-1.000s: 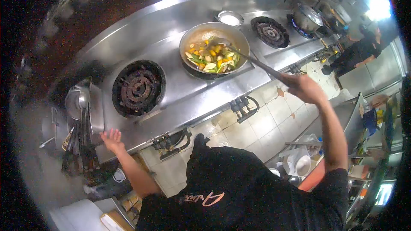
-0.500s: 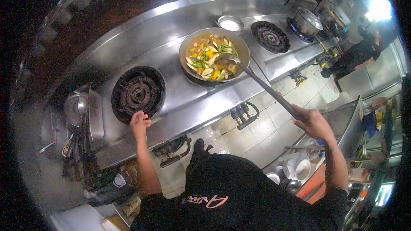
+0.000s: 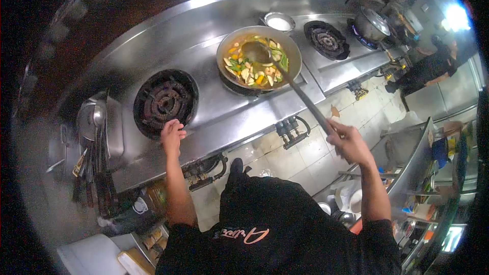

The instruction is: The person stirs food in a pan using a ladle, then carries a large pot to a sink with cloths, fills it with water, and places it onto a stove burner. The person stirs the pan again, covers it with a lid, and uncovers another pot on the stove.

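My right hand (image 3: pixel 348 141) is closed round the long handle of a ladle (image 3: pixel 308 101). The ladle's bowl dips into the broth of a wide metal pan (image 3: pixel 297 66), at its upper middle. Sliced vegetables (image 3: pixel 249 73), yellow, green and pale, float in the pan. My left hand (image 3: pixel 172 133) hovers near the front edge of a bare burner (image 3: pixel 165 101), holding nothing, its fingers loosely bent and apart.
A small bowl of white contents (image 3: pixel 279 22) stands behind the pan. Further right are another burner (image 3: pixel 327 40) and a lidded pot (image 3: pixel 372 24) over a flame. Several long-handled utensils (image 3: pixel 100 145) rest at the left. Another person (image 3: pixel 433 69) is at the far right.
My right hand has moved left and nearer to me, and the ladle's bowl has swept to the upper left in the pan. My left hand has risen slightly to the right.
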`<state>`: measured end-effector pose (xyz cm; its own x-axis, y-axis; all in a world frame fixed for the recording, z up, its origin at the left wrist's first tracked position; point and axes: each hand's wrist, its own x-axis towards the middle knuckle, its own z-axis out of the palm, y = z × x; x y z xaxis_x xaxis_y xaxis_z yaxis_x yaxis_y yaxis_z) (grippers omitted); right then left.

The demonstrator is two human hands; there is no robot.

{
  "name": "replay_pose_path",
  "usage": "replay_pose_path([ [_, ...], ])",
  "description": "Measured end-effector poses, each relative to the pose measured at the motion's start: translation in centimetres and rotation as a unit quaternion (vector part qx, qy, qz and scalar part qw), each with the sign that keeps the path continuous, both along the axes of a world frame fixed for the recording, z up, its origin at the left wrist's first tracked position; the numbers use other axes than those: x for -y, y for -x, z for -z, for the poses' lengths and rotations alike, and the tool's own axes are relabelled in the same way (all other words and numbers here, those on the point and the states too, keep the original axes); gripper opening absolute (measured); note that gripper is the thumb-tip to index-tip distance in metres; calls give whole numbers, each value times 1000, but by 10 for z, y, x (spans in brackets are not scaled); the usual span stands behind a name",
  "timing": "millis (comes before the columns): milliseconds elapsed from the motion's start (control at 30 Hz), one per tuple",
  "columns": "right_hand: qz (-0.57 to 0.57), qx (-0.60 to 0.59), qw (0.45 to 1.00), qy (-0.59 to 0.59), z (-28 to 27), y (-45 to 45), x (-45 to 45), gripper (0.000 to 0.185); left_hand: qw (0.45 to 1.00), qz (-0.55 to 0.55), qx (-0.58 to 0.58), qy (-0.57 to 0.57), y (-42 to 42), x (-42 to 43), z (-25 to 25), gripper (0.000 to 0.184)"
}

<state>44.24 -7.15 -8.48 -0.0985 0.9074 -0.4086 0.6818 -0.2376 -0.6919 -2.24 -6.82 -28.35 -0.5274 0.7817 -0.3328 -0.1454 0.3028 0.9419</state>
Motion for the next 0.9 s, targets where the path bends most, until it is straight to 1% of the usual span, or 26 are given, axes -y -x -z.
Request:
replay_pose_path([
  [67, 2, -61, 997, 37, 9, -2, 11, 48, 1000, 10, -2, 13, -3, 2, 7, 27],
  [133, -12, -66, 997, 46, 35, 9, 8, 47, 999, 26, 1, 18, -7, 5, 21, 28],
  [200, -25, 2, 999, 49, 41, 21, -4, 48, 999, 40, -2, 18, -15, 6, 22, 28],
  [300, -83, 53, 991, -94, 23, 9, -1, 48, 998, 60, -9, 23, -22, 4, 9, 28],
  [400, -77, 111, 991, -8, -17, -36, 18, 51, 998, 53, -6, 27, -20, 9, 15, 27],
  [467, -80, 133, 987, 31, -29, -51, 29, 51, 998, 47, 0, 33, -20, 13, 21, 25],
  [500, -97, 140, 985, -9, -17, -51, 27, 50, 998, 48, 3, 39, -21, 14, 24, 24],
  [567, -123, 153, 976, -90, 24, -47, 22, 49, 997, 63, 9, 48, -25, 11, 25, 22],
  [667, -96, 114, 977, -154, 50, -30, 12, 48, 995, 85, 8, 50, -37, 5, 21, 21],
  [700, -70, 113, 984, -122, 40, -22, 11, 47, 995, 89, 3, 46, -40, 4, 18, 21],
  [767, -32, 80, 982, -169, 56, -22, 0, 48, 995, 93, 9, 43, -44, 3, 19, 22],
  [800, -11, 65, 979, -193, 71, -24, -6, 48, 995, 93, 19, 44, -45, 3, 24, 22],
  [867, 4, 106, 966, -237, 117, -17, -34, 48, 993, 106, 25, 46, -47, 5, 28, 22],
  [900, 17, 71, 975, -212, 142, -12, -47, 50, 992, 117, 21, 48, -49, 6, 28, 23],
])
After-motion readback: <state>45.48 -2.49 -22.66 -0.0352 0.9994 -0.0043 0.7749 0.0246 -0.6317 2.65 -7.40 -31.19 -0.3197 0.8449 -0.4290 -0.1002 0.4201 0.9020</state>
